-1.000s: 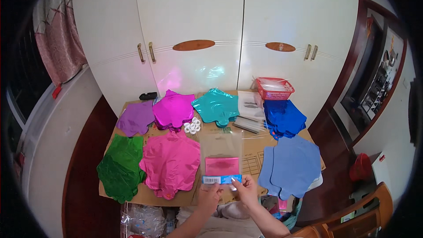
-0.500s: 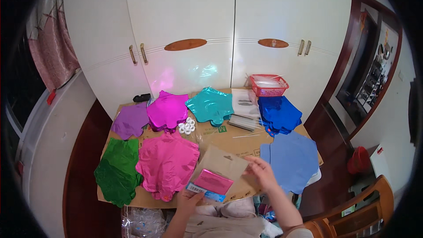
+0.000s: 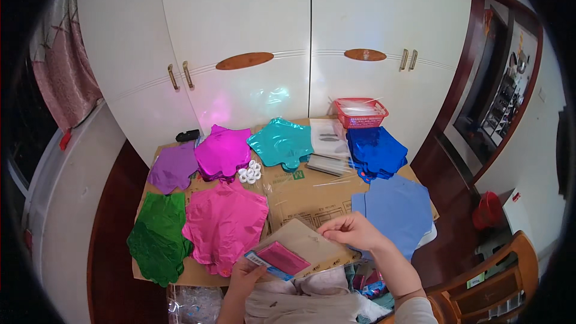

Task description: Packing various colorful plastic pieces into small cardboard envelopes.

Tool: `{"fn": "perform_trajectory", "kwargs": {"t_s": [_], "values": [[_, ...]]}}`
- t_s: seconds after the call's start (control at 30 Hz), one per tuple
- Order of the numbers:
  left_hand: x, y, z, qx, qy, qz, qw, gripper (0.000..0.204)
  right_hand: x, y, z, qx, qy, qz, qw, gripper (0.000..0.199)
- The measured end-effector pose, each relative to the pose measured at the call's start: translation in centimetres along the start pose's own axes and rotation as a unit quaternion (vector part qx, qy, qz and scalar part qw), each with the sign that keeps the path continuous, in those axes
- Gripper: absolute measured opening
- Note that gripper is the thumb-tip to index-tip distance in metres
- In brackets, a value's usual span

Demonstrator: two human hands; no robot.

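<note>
A clear plastic bag is held low over the table's near edge, tilted toward me. Inside it lie a folded pink foil piece and a blue-and-white card with a barcode. My left hand grips the bag at its lower left corner, thumb on top. The fingers of my right hand pinch the bag's upper right edge. Left of the bag spreads a stack of pink foil balloons. Right of my right hand sits a pale blue stack.
Green, purple, magenta, teal and dark blue foil stacks ring the cardboard-covered table. White ribbon rolls, clear packets and a red basket of sticks lie among them. A wooden chair stands at right.
The bag has moved lower and nearer to me, tipping flatter. My right hand has shifted down and slightly left along with its edge. The whole view has shifted slightly.
</note>
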State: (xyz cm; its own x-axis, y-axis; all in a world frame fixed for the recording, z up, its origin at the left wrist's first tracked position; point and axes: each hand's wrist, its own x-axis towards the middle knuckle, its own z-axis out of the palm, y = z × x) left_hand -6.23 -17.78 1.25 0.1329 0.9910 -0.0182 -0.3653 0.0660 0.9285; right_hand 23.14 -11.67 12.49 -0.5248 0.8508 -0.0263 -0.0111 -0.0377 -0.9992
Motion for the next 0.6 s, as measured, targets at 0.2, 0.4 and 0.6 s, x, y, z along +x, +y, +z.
{"fn": "perform_trajectory", "kwargs": {"t_s": [0.2,0.4,0.6], "values": [[0.4,-0.9,-0.7,-0.026,-0.015,-0.016,0.999,0.025,-0.7,-0.6,0.4,-0.017,-0.026,-0.001,1.000,0.019],[-0.1,-0.1,-1.0,0.008,-0.016,-0.023,1.000,0.035,-0.9,-0.7,1.2,-0.091,0.030,0.008,0.995,0.016],[0.0,-0.8,-3.6,-0.001,-0.126,-0.012,0.992,0.016,-1.3,-0.7,1.4,-0.006,0.000,0.020,1.000,0.013]]}}
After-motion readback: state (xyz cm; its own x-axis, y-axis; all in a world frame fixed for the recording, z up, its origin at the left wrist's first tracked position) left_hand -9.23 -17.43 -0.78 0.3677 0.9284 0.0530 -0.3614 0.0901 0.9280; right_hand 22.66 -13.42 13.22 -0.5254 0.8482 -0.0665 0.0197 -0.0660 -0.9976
